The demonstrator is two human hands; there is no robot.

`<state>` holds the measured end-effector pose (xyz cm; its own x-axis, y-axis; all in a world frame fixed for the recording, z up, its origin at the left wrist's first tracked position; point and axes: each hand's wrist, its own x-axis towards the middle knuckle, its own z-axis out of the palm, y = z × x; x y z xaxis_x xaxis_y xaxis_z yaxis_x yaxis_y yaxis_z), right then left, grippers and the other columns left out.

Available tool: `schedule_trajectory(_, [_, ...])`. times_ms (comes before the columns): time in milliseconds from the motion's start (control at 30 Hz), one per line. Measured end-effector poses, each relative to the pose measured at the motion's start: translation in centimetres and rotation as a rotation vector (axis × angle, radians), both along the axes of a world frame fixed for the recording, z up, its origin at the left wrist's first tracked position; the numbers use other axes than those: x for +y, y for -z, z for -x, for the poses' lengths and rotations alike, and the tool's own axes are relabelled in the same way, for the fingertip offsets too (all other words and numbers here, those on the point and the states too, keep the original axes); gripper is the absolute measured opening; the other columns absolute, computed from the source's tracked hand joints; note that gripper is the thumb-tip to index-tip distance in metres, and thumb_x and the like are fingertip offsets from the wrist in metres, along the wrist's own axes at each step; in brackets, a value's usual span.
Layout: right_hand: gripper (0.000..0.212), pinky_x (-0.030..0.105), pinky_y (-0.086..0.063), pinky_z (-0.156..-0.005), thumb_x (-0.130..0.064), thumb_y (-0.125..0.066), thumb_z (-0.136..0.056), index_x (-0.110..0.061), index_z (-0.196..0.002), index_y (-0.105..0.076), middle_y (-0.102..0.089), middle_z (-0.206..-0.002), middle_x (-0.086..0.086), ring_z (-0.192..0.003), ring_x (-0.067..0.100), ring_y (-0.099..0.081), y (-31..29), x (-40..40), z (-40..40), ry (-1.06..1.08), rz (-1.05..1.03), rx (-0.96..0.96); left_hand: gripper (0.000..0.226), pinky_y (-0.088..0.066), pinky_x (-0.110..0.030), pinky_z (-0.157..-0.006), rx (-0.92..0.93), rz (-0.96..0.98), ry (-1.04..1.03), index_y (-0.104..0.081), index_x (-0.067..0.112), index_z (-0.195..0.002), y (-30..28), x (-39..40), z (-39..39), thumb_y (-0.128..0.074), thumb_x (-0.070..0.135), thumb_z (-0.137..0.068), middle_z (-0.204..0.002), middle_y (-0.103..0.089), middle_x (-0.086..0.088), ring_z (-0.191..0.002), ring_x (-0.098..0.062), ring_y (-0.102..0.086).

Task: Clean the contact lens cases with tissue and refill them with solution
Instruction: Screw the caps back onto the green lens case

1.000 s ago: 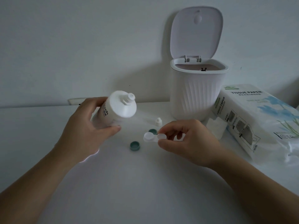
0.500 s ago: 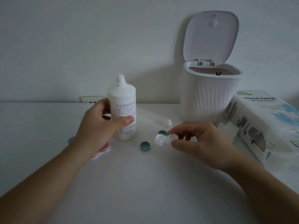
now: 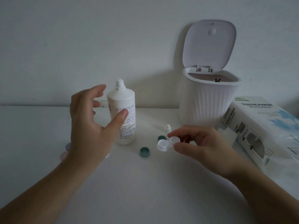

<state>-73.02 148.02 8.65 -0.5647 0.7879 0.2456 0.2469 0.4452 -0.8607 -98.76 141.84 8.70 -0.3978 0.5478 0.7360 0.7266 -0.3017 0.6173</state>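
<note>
Looking down from the head view: a white table (image 3: pixel 145 191) set against a plain wall, with both forearms reaching in from the bottom edge.
Left hand: the left hand (image 3: pixel 90 126) is raised beside the solution bottle (image 3: pixel 123 120), fingers spread and loosely extended, thumb pointing toward the label. Whether the thumb tip touches the bottle cannot be told; the fingers are not wrapped round it and hold nothing.
Solution bottle: white, upright on the table left of centre, nozzle uncovered, printed label facing the camera.
Bottle cap: a small white bottle cap (image 3: pixel 167 128) stands on the table to the right of the bottle, behind the case.
Right hand: the right hand (image 3: pixel 202 143) pinches the white contact lens case (image 3: pixel 168 143) by its right well, index finger above and thumb below, the other fingers curled.
Contact lens case: both wells uncapped and facing up, held just above the table, right of the bottle.
Green lids: one green lid (image 3: pixel 144 151) lies on the table between bottle and case; a second green lid (image 3: pixel 161 137) sits just behind the case, partly hidden by it.
Second case: a pink and pale blue case (image 3: pixel 67 150) shows at the left wrist, mostly covered by the hand.
Bin: a white ribbed bin (image 3: pixel 208 104) stands at the back right with its lid tipped up.
Tissue pack: a tissue paper pack (image 3: pixel 262 126) lies just right of the bin, near the right wrist.
</note>
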Motion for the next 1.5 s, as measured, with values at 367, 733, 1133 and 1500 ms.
schedule_trajectory(367, [0.022, 0.038, -0.054, -0.082, -0.037, -0.075, -0.076, -0.033, -0.098, -0.078, -0.074, -0.090, -0.002, -0.081, 0.015, -0.065, 0.3, -0.1, 0.3, -0.028, -0.051, 0.007, 0.045, -0.049, -0.020, -0.070, 0.130, 0.416, 0.590, -0.064, 0.047, -0.110, 1.7, -0.6, -3.2, -0.075, 0.062, -0.070, -0.100, -0.068, 0.018, -0.088, -0.013, -0.062])
schedule_trajectory(733, [0.034, 0.026, -0.054, -0.079, -0.053, -0.069, -0.075, -0.038, -0.104, -0.075, -0.075, -0.086, -0.006, -0.082, 0.017, -0.068, 1.1, 0.5, 0.5, 0.004, -0.016, 0.076, 0.029, -0.049, -0.028, -0.061, -0.178, 0.558, 0.675, -0.077, 0.035, -0.088, 1.4, -0.2, -2.6, -0.083, 0.049, -0.064, -0.076, -0.071, -0.003, -0.064, -0.011, -0.058])
schedule_trajectory(1133, [0.070, 0.016, -0.040, -0.057, -0.069, -0.054, -0.060, -0.034, -0.120, -0.065, -0.062, -0.074, -0.013, -0.066, 0.000, -0.059, 1.4, 2.7, 2.9, 0.212, -0.212, -0.565, 0.027, -0.045, -0.024, -0.060, -0.169, 0.685, 0.722, -0.078, 0.038, -0.091, 1.0, -0.3, -1.3, -0.084, 0.046, -0.066, -0.068, -0.067, 0.000, -0.062, -0.008, -0.055])
schedule_trajectory(1500, [0.015, 0.014, -0.039, -0.054, -0.045, -0.076, -0.078, -0.031, -0.081, -0.072, -0.063, -0.065, -0.012, -0.057, 0.000, -0.055, 0.6, 4.3, 4.3, 0.207, -0.268, -0.547, 0.018, -0.042, -0.024, -0.059, -0.139, 0.675, 0.725, -0.077, 0.036, -0.090, 1.2, -0.2, -1.1, -0.088, 0.032, -0.077, -0.070, -0.065, -0.009, -0.062, -0.008, -0.051])
